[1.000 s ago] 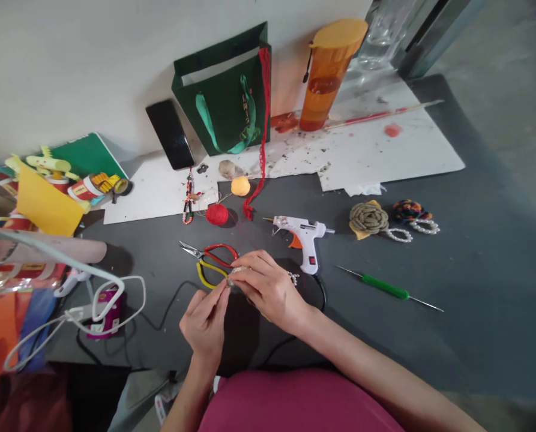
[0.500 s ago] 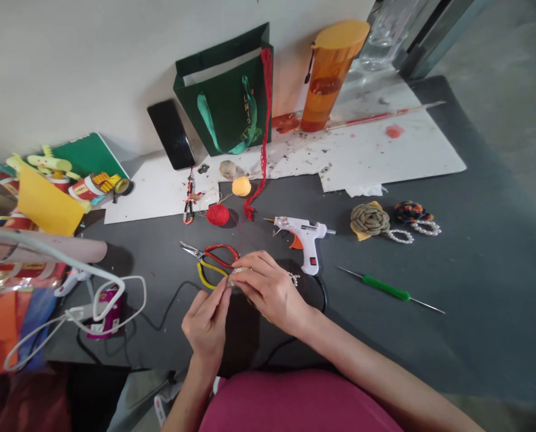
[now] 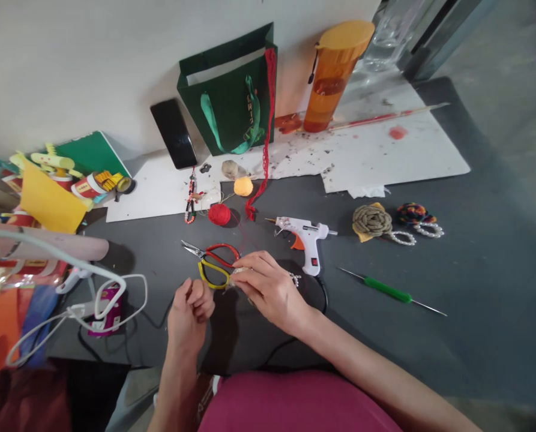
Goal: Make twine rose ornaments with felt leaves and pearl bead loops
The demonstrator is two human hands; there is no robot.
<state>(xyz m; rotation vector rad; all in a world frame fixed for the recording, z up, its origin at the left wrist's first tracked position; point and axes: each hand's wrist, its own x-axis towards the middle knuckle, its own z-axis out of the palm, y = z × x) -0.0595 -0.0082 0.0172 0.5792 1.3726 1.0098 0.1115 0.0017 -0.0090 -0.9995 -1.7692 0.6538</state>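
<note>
Beside my curled left hand [image 3: 189,307], contents unclear | right hand [image 3: 270,290] pinches pale piece [image 3: 238,272] | likely holding step; next needs steadiness

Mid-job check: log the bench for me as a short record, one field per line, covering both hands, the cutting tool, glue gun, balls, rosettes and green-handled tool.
Left hand: curled, apart from the right; any contents hidden
Right hand: pinching a small pale piece, mostly covered
Scissors: lying near the right fingertips
Glue gun: on its side, nozzle pointing left in view
Red ball: near the yellow ball
Olive rosette: beside the multicoloured rosette
Green-handled tool: below both rosettes in view
</note>
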